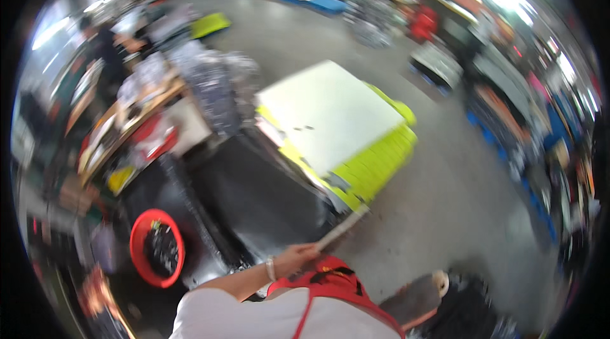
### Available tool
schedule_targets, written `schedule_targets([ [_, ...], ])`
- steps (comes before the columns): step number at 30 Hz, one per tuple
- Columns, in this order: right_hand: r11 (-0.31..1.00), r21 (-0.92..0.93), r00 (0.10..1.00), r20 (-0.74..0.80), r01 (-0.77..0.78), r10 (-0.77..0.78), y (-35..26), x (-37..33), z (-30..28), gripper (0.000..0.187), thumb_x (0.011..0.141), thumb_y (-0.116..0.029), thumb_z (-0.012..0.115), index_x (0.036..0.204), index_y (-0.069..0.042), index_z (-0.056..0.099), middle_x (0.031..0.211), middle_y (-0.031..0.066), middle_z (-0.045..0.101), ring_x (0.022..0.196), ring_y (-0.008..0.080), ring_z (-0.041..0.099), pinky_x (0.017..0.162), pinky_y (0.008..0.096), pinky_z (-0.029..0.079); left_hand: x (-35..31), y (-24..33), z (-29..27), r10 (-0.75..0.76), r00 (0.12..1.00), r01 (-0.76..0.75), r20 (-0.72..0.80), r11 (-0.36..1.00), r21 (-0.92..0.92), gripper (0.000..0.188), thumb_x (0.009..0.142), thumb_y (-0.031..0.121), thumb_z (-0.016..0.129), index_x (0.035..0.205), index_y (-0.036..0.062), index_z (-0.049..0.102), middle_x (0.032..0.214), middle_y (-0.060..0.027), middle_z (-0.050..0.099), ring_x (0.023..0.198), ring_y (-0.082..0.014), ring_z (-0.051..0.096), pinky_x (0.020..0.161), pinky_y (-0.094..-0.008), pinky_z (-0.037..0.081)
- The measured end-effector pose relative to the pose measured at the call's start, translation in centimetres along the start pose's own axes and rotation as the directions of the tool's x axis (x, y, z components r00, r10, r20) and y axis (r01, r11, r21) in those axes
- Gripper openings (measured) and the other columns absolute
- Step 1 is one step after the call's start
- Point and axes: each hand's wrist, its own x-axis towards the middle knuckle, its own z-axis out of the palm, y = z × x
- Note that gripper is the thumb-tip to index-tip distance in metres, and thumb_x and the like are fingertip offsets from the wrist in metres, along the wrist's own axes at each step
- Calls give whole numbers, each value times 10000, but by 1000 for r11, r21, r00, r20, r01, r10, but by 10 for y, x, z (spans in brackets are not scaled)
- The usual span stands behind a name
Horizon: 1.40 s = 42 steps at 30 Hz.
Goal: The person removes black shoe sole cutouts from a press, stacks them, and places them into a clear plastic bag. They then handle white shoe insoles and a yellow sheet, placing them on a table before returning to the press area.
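My left hand (297, 259), with a pale band at the wrist, reaches across in front of my red apron (318, 283). It touches or lies close to the near end of a pale, narrow strip (343, 227), which could be a stick or a table edge. Its fingers are blurred, so their grip does not show. Beside it spreads a black sheet-like surface (254, 196). Beyond the strip lies a stack of bright yellow-green sheets (380, 160) with a large white sheet (330, 110) on top. My right hand is out of view.
A red tub (135, 247) with dark scraps stands at the left. Behind it is a cluttered wooden-edged table (152, 108), with a person (108, 47) beyond. Blue pallets (537, 209) with stacked goods line the right. A dark roll-like object (413, 299) lies at the lower right.
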Motion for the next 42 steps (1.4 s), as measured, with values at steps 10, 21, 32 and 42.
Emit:
schedule_targets([
  [10, 879, 473, 997, 20, 57, -75, -26, 89, -30, 678, 863, -648, 440, 1236, -88, 521, 1113, 159, 605, 912, 332, 605, 752, 465, 515, 80, 53, 28, 74, 997, -76, -15, 972, -224, 398, 917, 349, 549, 1098, -5, 552, 940, -72, 628, 808, -212, 651, 851, -408, 559],
  [21, 948, 123, 949, 156, -295, 275, -166, 335, -120, 738, 865, -686, 399, 1283, -82, 475, 1181, 162, 568, 1009, 319, 568, 852, 459, 484, 231, 161, 207, 209, 975, -49, 80, 546, -836, 822, 809, 661, 469, 1347, 40, 449, 1184, -250, 550, 981, -341, 591, 856, -417, 513],
  [32, 947, -20, 902, 300, -319, 310, -196, 608, 40, 760, 854, -699, 407, 1297, -84, 465, 1186, 168, 564, 1013, 323, 565, 857, 462, 481, 351, 375, 144, 547, 567, -664, -616, -138, -735, 735, 744, 522, 619, 1251, 2, 509, 1113, -244, 539, 1025, -321, 546, 859, -407, 505],
  [42, 933, -129, 839, 408, -337, 359, -232, 807, 174, 780, 844, -711, 414, 1309, -86, 455, 1191, 174, 561, 1016, 327, 563, 862, 465, 479, 432, 481, 103, 584, 250, -768, -772, -367, -526, 653, 803, 483, 601, 1310, 84, 503, 1247, -180, 524, 1101, -344, 510, 929, -445, 478],
])
